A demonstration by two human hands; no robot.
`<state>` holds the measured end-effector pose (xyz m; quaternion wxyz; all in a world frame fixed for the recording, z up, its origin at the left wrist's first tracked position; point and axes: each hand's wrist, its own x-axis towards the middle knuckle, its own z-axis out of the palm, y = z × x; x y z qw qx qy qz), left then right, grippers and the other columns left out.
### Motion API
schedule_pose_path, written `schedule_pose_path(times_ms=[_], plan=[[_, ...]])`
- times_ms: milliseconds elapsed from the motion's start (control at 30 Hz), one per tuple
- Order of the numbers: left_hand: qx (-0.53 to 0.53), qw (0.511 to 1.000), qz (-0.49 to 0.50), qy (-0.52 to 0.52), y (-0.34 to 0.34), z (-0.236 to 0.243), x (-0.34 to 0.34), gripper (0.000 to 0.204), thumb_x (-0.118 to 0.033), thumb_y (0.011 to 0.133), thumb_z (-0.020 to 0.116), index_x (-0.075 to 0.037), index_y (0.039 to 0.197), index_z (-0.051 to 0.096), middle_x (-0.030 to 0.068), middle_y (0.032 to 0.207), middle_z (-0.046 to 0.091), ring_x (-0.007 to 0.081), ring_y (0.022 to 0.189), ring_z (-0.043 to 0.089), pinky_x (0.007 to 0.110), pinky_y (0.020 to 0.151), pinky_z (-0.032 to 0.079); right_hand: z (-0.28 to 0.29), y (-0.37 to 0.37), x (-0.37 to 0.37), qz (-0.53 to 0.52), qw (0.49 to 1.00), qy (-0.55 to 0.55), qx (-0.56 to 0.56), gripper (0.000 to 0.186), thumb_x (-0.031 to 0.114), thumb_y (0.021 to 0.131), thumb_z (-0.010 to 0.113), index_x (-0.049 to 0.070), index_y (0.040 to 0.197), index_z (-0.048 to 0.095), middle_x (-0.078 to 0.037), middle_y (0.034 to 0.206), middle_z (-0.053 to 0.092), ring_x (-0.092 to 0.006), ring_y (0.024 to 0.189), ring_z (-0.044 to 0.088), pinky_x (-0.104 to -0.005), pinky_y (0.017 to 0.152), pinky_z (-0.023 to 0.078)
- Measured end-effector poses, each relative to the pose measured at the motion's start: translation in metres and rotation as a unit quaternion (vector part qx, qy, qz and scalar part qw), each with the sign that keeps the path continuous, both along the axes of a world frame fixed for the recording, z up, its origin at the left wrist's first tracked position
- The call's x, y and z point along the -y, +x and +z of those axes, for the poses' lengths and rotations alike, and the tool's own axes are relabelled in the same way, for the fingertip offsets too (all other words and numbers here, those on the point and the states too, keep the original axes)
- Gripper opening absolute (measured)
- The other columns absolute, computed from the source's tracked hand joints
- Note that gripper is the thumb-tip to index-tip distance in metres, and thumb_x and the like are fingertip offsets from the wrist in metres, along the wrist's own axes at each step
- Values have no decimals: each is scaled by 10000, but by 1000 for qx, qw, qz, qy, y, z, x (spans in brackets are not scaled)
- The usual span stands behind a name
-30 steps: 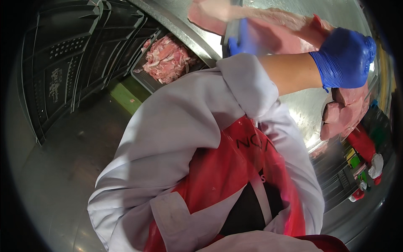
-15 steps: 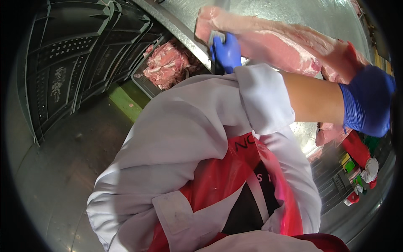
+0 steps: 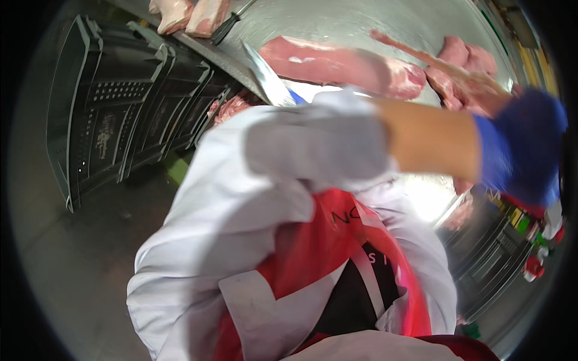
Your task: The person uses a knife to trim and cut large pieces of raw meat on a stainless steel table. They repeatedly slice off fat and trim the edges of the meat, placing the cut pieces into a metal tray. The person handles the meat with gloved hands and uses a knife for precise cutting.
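My left arm reaches across to the right, and its blurred blue-gloved hand [image 3: 524, 147] closes round the near end of a long strip of pork trim [image 3: 445, 66]. The strip's thin far end points up and left over the metal table. Behind my left sleeve, my right hand [image 3: 296, 97] shows only as a bit of blue glove at the base of a knife [image 3: 268, 77]. The broad blade points up and left. A trimmed pork loin [image 3: 337, 65] lies just beyond the blade, apart from the strip.
Pink meat pieces [image 3: 469, 57] lie at the far right. Two pale cuts [image 3: 191, 17] and a black-handled tool [image 3: 226, 27] sit at the table's far left. Dark crates [image 3: 120, 102] stand left, beside meat trimmings [image 3: 232, 108]. More crates [image 3: 487, 259] stand at right.
The strip has come away from the loin and shifted right with my left hand. My right hand has slipped mostly behind my left sleeve, and the knife blade now shows. The view has turned slightly.
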<state>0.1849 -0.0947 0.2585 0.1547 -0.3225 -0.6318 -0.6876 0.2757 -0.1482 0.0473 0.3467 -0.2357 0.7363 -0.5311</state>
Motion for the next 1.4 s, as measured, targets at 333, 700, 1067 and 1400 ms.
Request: schedule_pose_path(times_ms=[333, 700, 1067, 1400], plan=[[150, 826, -15, -543, 81, -201, 187, 401, -198, 809, 704, -21, 1129, 539, 150, 986, 561, 270, 937, 567, 410, 859, 475, 50, 237, -391, -319, 900, 16, 297, 633, 58, 929, 637, 40, 1498, 358, -71, 783, 610, -93, 542, 539, -248, 491, 457], [82, 756, 86, -644, 29, -284, -70, 414, -277, 885, 608, -5, 1195, 574, 215, 1199, 598, 371, 1187, 546, 525, 979, 422, -10, 164, -345, -481, 864, 121, -86, 491, 286, 1063, 478, 85, 1510, 445, -151, 969, 636, -223, 814, 608, -351, 745, 516], [26, 809, -32, -586, 124, -298, -44, 146, -87, 857, 540, -15, 973, 590, 211, 851, 669, 388, 757, 675, 497, 690, 534, -19, 180, -326, -323, 869, 360, -100, 488, 229, 1019, 511, 270, 1503, 466, -333, 1041, 531, -512, 863, 616, -539, 819, 519], [34, 793, -88, -602, 139, -275, -49, 146, -106, 885, 535, -36, 965, 635, 198, 853, 705, 382, 763, 698, 494, 686, 547, -50, 87, -297, -301, 848, 387, -201, 477, 262, 1002, 538, 313, 1473, 486, -300, 1113, 541, -488, 911, 641, -534, 835, 538]])
